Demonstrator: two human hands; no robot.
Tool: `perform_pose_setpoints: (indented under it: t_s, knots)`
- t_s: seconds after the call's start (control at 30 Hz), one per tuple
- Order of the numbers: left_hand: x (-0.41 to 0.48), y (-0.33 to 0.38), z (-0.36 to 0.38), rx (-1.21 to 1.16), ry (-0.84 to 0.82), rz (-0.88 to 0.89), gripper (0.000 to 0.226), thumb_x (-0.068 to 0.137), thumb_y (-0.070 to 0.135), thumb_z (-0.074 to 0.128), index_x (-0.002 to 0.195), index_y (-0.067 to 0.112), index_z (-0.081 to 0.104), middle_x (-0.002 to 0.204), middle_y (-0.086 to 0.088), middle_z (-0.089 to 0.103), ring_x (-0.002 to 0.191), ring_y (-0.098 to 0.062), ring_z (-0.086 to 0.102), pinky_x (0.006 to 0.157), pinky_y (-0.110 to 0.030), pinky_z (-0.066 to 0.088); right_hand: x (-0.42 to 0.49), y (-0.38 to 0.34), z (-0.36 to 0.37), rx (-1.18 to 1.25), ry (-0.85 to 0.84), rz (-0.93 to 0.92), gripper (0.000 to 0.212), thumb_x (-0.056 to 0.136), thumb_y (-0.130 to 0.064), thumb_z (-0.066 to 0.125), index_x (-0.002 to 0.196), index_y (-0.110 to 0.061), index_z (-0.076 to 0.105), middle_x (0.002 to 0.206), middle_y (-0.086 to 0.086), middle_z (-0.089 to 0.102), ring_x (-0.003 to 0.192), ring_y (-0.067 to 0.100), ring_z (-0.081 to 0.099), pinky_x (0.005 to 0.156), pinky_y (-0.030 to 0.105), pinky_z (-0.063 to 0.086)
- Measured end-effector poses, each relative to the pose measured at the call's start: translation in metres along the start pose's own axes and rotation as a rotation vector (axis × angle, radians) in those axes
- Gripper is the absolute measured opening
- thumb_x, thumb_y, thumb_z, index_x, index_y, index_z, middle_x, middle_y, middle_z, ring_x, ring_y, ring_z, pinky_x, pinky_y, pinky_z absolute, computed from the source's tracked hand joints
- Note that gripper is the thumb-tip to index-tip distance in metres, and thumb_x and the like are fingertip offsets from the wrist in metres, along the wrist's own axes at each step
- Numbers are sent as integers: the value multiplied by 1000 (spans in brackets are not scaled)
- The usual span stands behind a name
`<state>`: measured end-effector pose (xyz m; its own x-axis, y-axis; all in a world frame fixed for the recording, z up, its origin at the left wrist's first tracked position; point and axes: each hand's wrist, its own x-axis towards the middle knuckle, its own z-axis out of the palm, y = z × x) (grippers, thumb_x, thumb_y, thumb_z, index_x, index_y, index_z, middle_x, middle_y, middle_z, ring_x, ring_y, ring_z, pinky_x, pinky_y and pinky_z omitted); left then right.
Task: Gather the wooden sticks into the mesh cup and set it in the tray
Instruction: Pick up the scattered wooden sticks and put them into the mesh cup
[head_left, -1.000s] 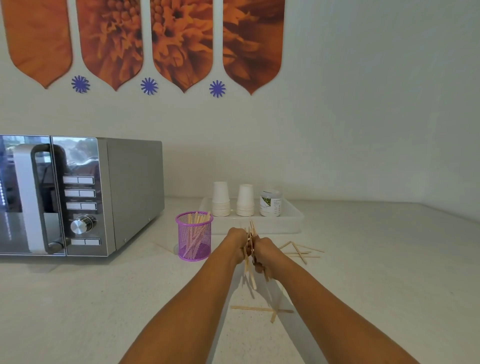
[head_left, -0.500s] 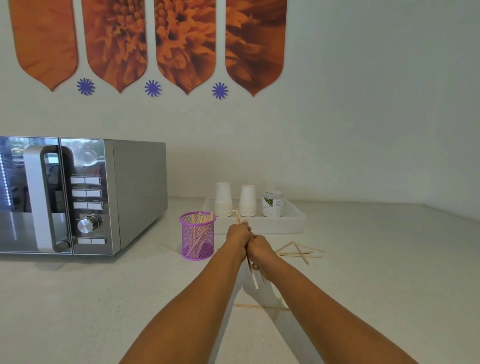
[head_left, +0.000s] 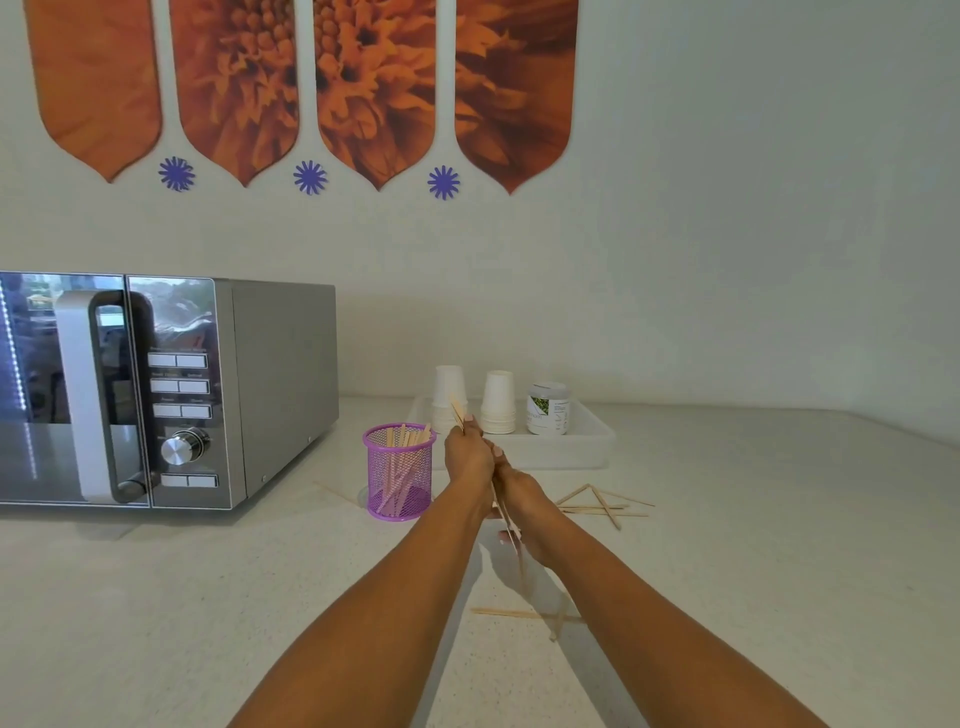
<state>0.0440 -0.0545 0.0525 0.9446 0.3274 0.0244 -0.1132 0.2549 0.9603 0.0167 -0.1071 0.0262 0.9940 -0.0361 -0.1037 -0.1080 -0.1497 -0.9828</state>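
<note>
Grip: left hand (head_left: 467, 453) curled tight round a bundle of wooden sticks (head_left: 456, 409), tips poking up past the knuckles. Right hand (head_left: 525, 501) sat just below it, fingers wrapped on the bundle's lower end. Purple mesh cup (head_left: 399, 474) stood upright on the pale speckled surface (head_left: 208, 597), just left of the hands, partly filled with sticks. Loose sticks (head_left: 602, 506) lay right of the hands, more (head_left: 519, 614) under the forearms. Clear tray (head_left: 561, 453) behind held paper cup stacks (head_left: 497, 402) and a jar (head_left: 548, 408). Microwave (head_left: 208, 389) at left; orange flower panels (head_left: 374, 88) on the white wall (head_left: 727, 260).

Bright, soft, even light; faint shadows on counter (head_left: 208, 623); glare on microwave door (head_left: 52, 389); held sticks (head_left: 506, 519) motion-blurred; edges bowed.
</note>
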Motion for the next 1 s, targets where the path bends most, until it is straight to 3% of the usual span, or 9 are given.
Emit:
perform_pose_setpoints:
  t_s: [0.1, 0.23, 0.3, 0.4, 0.5, 0.6, 0.7, 0.87, 1.0]
  knots:
    - [2, 7, 0, -87, 17, 120, 32, 102, 29, 31, 85, 8, 47, 64, -3, 40, 56, -15, 43, 65, -32, 48, -3, 4, -1, 156, 37, 113, 64, 99, -51, 19, 119, -2, 56, 106, 20, 64, 79, 23, 57, 60, 30, 44]
    - [2, 9, -2, -74, 36, 217, 34, 102, 30, 32, 70, 21, 41, 63, 0, 39, 55, -11, 38, 55, -24, 35, -3, 3, 0, 571, 42, 209, 62, 100, -46, 22, 72, 1, 52, 65, 13, 49, 52, 21, 45, 44, 25, 44]
    - [-1, 5, -4, -83, 12, 238, 30, 102, 30, 33, 77, 16, 44, 63, 0, 40, 55, -11, 39, 55, -24, 35, -5, -4, 0, 702, 41, 212, 59, 101, -43, 23, 68, 0, 47, 65, 13, 48, 55, 21, 46, 58, 30, 48]
    - [-5, -2, -5, -79, -41, 234, 27, 101, 27, 37, 78, 15, 45, 61, 0, 41, 54, -10, 39, 54, -23, 37, -4, -12, 1, 718, 31, 189, 59, 102, -41, 23, 80, 5, 51, 76, 17, 55, 82, 31, 61, 95, 41, 49]
    - [-9, -5, -6, -44, -78, 234, 19, 100, 25, 41, 91, 12, 52, 66, -2, 48, 59, -12, 46, 58, -24, 44, -7, -17, 6, 716, -41, 159, 56, 102, -39, 22, 127, 4, 49, 113, 22, 60, 129, 33, 49, 109, 42, 38]
    - [-13, -3, -8, 37, -129, 198, 30, 100, 23, 42, 120, 3, 53, 108, -13, 63, 102, -25, 61, 91, -38, 50, -10, -23, 14, 581, -68, 55, 50, 102, -30, 26, 142, -2, 37, 151, 22, 35, 143, 37, 29, 118, 44, 22]
    - [-8, 2, -16, 109, -144, 216, 34, 101, 22, 39, 125, 2, 51, 122, -17, 62, 117, -32, 58, 93, -39, 49, -9, -27, 21, 341, -21, -29, 49, 102, -32, 28, 136, -2, 45, 145, 22, 43, 132, 41, 43, 111, 45, 33]
    - [8, 9, -34, 373, -191, 309, 31, 101, 18, 36, 122, 0, 52, 114, -27, 63, 109, -42, 60, 90, -47, 51, -2, -41, 18, 122, 77, -246, 43, 101, -37, 33, 116, -8, 60, 125, 15, 62, 117, 28, 58, 68, 24, 45]
    - [15, 23, -42, 487, -284, 331, 28, 100, 7, 29, 112, 1, 54, 73, -11, 53, 57, -17, 47, 52, -27, 39, 5, -59, 19, 53, 39, -318, 36, 97, -30, 48, 123, -7, 58, 125, 12, 63, 103, 20, 57, 62, 18, 40]
